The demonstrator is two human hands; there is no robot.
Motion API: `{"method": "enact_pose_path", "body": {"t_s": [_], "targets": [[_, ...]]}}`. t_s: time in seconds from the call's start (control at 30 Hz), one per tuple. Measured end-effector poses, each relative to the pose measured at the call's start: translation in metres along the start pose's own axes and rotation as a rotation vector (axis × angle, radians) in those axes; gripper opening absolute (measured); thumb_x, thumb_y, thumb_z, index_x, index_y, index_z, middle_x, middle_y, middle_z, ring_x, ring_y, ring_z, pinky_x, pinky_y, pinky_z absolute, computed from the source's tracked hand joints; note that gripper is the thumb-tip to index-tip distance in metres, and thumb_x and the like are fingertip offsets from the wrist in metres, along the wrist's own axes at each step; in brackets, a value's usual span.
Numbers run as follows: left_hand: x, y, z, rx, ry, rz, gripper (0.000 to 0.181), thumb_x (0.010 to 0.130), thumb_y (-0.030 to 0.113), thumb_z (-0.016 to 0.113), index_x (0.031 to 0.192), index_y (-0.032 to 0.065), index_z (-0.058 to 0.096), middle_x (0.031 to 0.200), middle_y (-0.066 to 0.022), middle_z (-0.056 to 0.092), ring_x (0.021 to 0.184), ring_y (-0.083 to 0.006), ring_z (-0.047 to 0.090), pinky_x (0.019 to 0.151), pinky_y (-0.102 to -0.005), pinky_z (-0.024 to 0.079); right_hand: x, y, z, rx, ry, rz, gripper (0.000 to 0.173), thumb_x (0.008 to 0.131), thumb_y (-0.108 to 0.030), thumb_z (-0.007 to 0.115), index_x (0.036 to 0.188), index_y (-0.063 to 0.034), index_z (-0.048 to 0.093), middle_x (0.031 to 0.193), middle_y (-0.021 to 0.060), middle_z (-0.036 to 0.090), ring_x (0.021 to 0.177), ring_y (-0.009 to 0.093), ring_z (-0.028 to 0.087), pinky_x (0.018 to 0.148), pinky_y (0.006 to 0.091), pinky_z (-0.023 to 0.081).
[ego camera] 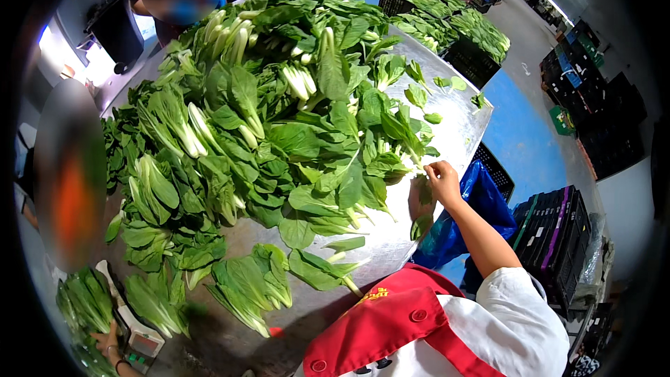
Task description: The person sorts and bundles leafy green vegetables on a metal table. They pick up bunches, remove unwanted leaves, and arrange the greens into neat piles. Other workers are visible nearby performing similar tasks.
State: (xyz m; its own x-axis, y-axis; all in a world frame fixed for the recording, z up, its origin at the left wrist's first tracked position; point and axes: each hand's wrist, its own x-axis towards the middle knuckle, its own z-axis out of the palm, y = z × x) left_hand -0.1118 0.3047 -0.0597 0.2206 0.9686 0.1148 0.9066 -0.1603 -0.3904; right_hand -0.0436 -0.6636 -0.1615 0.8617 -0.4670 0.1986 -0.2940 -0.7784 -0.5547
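My right hand (444, 180) reaches over the right edge of a metal table (447, 131). Its thumb and fingertips are pinched on the stalk end of a leafy green (400, 128). Beside it lie more pak choi-like greens (340, 183) with pale stalks, spread into a large heap (293, 63). A few loose leaves (416, 95) lie apart on the bare metal. Nearer to me, small bunches (251, 283) rest close to my red apron (382, 319). My left hand is out of view.
At lower left, another person's hand (109, 344) touches greens in clear film (86, 301) beside a weighing scale (146, 339). Two more people stand at the far side and left. A blue plastic bag (479, 209) and stacked black crates (552, 241) stand at the right.
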Motion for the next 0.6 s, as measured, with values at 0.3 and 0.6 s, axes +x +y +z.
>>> {"method": "enact_pose_path", "body": {"t_s": [0.3, 0.6], "targets": [[-0.336, 0.134, -0.134, -1.594, 0.014, 1.057, 0.023, 0.085, 0.013, 0.061, 0.106, 0.0032, 0.056, 0.092, -0.0033, 0.056, 0.078, -0.0099, 0.051, 0.07, -0.0221, 0.044, 0.036, 0.021, 0.008, 0.983, -0.08, 0.423, 0.018, 0.079, -0.012, 0.069, 0.088, -0.0002, 0.057, 0.076, 0.0031, 0.061, 0.064, 0.008, 0.053, 0.057, 0.0213, 0.042], [-0.759, 0.197, -0.137, -1.523, -1.97, 0.757, 0.023, 0.087, 0.019, 0.064, 0.098, -0.0004, 0.06, 0.084, -0.002, 0.061, 0.07, -0.0082, 0.055, 0.058, -0.0213, 0.044, -0.03, -0.026, -0.026, 0.537, -0.061, -0.448, 0.025, 0.075, -0.005, 0.067, 0.099, -0.0045, 0.057, 0.089, 0.0117, 0.062, 0.078, 0.025, 0.062, 0.069, 0.0328, 0.049]]}}
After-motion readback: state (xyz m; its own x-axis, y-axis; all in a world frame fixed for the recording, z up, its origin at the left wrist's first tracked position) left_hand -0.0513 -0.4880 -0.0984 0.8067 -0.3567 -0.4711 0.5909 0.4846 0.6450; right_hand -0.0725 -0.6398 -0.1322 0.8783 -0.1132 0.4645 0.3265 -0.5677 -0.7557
